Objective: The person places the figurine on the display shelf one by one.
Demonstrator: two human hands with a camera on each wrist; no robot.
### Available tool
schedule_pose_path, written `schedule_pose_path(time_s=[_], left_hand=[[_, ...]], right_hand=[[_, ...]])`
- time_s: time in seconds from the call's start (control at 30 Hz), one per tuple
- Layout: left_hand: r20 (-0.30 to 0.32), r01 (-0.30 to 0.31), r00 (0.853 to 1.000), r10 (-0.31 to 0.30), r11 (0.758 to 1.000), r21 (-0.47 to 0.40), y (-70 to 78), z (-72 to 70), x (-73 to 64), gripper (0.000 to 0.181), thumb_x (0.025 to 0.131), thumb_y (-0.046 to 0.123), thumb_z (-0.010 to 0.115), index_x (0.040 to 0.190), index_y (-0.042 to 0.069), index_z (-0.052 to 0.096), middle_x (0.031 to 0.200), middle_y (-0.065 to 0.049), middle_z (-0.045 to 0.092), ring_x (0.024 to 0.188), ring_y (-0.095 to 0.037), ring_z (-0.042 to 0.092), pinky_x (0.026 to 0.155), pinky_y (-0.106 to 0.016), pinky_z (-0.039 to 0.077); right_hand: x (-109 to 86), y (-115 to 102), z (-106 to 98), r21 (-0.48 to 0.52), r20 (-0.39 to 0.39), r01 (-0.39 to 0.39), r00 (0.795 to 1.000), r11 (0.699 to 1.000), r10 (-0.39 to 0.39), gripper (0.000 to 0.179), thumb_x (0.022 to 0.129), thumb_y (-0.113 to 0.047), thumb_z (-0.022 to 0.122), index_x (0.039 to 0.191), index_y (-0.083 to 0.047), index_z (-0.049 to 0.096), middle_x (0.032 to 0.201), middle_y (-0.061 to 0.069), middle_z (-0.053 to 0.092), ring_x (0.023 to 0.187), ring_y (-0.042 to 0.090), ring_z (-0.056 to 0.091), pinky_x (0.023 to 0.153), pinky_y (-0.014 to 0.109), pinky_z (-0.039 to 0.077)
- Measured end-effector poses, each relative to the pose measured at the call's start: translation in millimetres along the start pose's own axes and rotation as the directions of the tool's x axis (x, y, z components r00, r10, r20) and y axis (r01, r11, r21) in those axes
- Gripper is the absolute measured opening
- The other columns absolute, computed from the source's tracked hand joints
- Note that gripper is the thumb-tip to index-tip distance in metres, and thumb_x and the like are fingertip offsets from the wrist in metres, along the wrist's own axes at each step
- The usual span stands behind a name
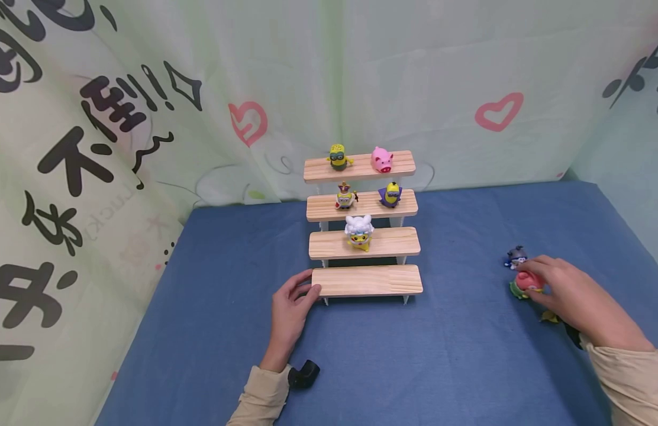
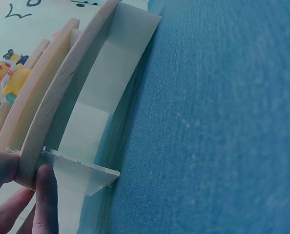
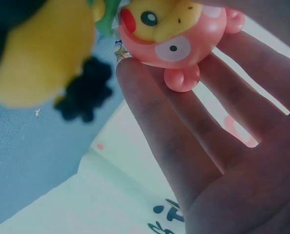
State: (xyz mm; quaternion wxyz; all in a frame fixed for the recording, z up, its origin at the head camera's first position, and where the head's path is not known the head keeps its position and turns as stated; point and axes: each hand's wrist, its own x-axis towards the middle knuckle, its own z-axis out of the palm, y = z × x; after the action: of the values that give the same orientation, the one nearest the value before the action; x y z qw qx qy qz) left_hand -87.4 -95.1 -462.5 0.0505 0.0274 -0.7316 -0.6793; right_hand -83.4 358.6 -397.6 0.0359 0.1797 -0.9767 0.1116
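Note:
A four-tier wooden display stand [image 1: 366, 280] rises at the centre in the head view. My left hand [image 1: 290, 310] pinches the left end of its lowest board; the left wrist view shows thumb and finger on the board end [image 2: 30, 168]. Far to the right, my right hand [image 1: 579, 299] holds a pink-hooded figurine [image 1: 530, 280] between thumb and fingers, close over the blue cloth. Seen from the right wrist, the figurine's yellow face [image 3: 157, 22] lies against the fingers. A grey-topped figurine [image 1: 515, 257] stands just behind it, and another small figure [image 1: 550, 316] is partly hidden beneath the hand.
On the upper tiers stand a goggled yellow figurine [image 1: 337, 158], a pink pig [image 1: 382, 160], a crowned figurine [image 1: 345, 196] and a purple-caped one [image 1: 390, 195]. A white-hatted yellow figurine [image 1: 359, 233] occupies the third tier. Printed curtain [image 1: 414, 71] hangs behind the blue-covered table [image 1: 446, 367].

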Motion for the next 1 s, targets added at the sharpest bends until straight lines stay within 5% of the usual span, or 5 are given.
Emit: schedule_pose_path(time_s=[0.67,1.0], left_hand=[[-0.011,0.007,1.000,-0.007,1.000,-0.002,0.7,1.0,0.1,0.040,0.089,0.009,0.074,0.128,0.001,0.063,0.121,-0.018,0.067,0.097,-0.027,0.070,0.078,-0.022,0.058],[-0.007,-0.003,1.000,0.003,1.000,-0.003,0.4,0.3,0.5,0.041,0.090,0.009,0.074,0.128,-0.001,0.063,0.121,-0.020,0.066,0.098,-0.027,0.070,0.078,-0.021,0.057]], right_hand=[[4.6,-8,-5,0.014,-0.106,0.037,0.994,0.999,-0.036,0.034,0.071,-0.004,0.085,0.101,0.004,0.071,0.101,0.023,0.067,0.090,0.041,0.064,0.070,0.057,0.051],[12.5,-21,-9,0.027,-0.130,0.054,0.990,0.998,-0.050,0.033,0.070,-0.003,0.084,0.100,0.000,0.072,0.098,0.016,0.067,0.085,0.032,0.063,0.069,0.052,0.052]])
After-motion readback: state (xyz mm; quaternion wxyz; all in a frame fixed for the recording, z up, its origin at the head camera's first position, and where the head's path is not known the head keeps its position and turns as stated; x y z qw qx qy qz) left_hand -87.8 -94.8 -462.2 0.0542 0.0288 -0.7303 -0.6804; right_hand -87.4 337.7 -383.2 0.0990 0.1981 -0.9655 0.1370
